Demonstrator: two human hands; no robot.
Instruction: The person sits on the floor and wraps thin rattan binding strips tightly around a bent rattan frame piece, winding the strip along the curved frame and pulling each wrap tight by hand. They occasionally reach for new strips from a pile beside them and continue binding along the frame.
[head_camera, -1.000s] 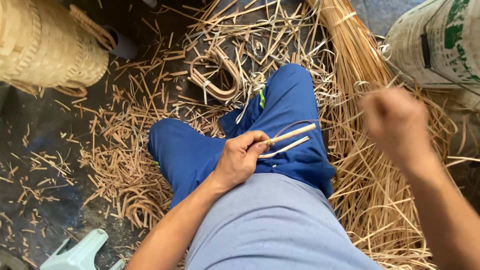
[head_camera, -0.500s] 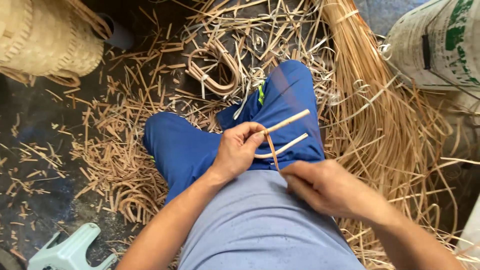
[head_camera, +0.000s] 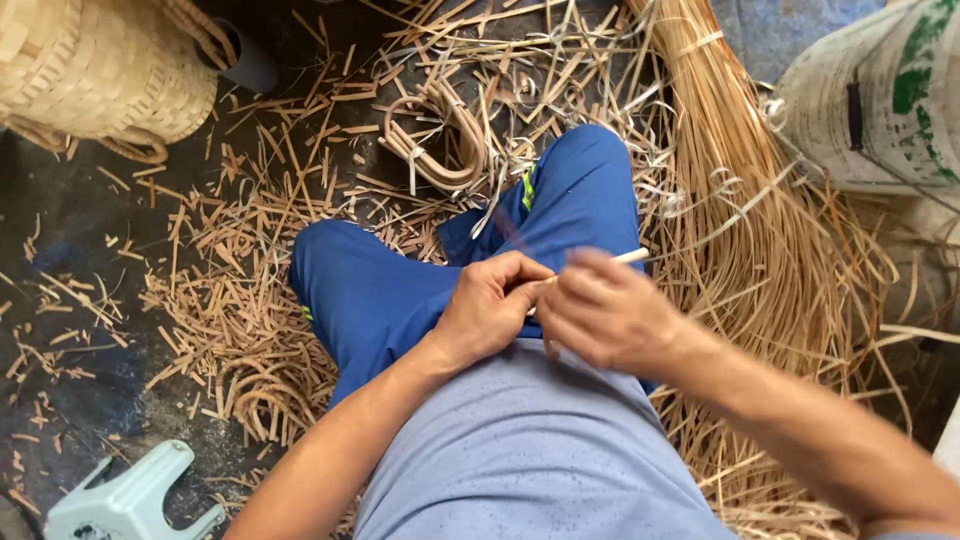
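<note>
Head view, looking down on a lap in blue trousers (head_camera: 400, 290) and a grey shirt (head_camera: 530, 450). Left hand (head_camera: 490, 305) curled tight, fingers pressed together around pale bamboo strips (head_camera: 628, 257) over the right thigh; only one strip end showing, poking out past the knuckles toward the right. Right hand (head_camera: 605, 310) now brought up against the left, touching it, blurred with motion, fingers bent over the same strips; whether pinching a strip or merely covering it, cannot tell. Half a second ago sat lower and apart from the left hand, with two strips fanned out in plain sight; a second ago raised far off to the right.

Around the legs: loose cane offcuts (head_camera: 230, 300) scattered on the dark floor, a bent bundle of curved cane loops (head_camera: 440, 140) just beyond the knees, a long sheaf of fine strips (head_camera: 740, 170) along the right. Woven basket (head_camera: 95, 70) at upper left, white sack (head_camera: 880, 95) at upper right, pale green stool (head_camera: 130, 500) at lower left.
</note>
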